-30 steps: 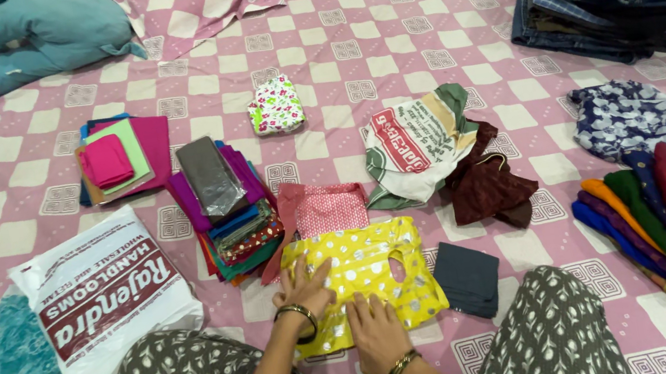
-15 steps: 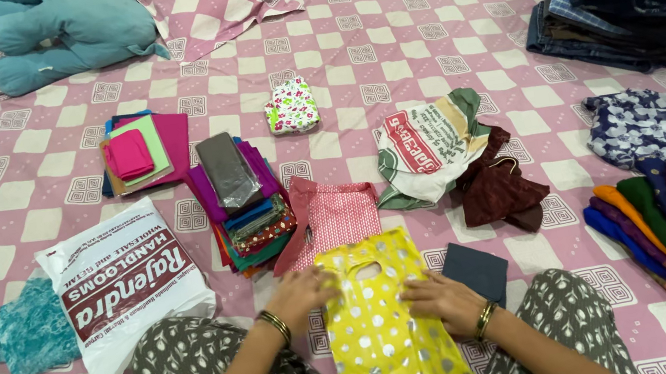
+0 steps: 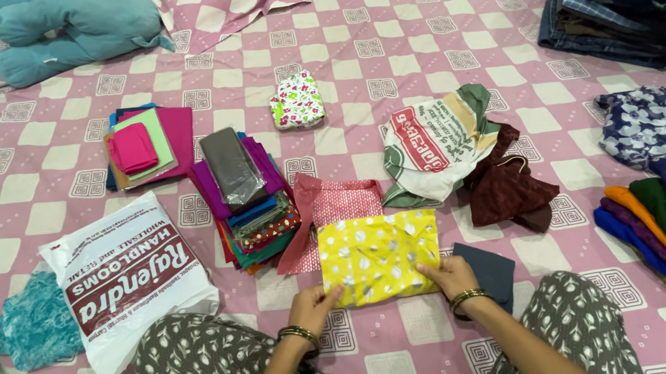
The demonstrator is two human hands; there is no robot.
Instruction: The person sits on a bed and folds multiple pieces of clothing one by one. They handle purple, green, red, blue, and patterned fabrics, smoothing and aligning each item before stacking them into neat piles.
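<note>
A person sits cross-legged on a wide bed covered by a pink and cream checked sheet [image 3: 380, 35]. Both hands rest on a folded yellow cloth with white dots [image 3: 378, 256] lying flat on the sheet just in front of the knees. The left hand [image 3: 313, 306] pinches its lower left corner, fingers curled shut on the edge. The right hand [image 3: 450, 274] presses the lower right edge, fingers closed over the fabric.

The fold looks loose, so if either hand lets go unevenly it may spring open, and the pink dotted cloth [image 3: 328, 213] touching its top edge could get dragged along or caught in the fold.

To the left lies the largest package, a white plastic shopping bag [image 3: 128, 280], flat and rectangular, with a dark red printed panel. Above the yellow cloth, to the right, is a smaller crumpled white and green bag [image 3: 435, 147] bearing a red label, resting against a maroon garment [image 3: 508, 185]. Further up sits a small floral pouch [image 3: 297, 101], white with pink and green. A stack of bright folded fabrics [image 3: 250, 201] carries a clear grey-looking packet on top.
</note>
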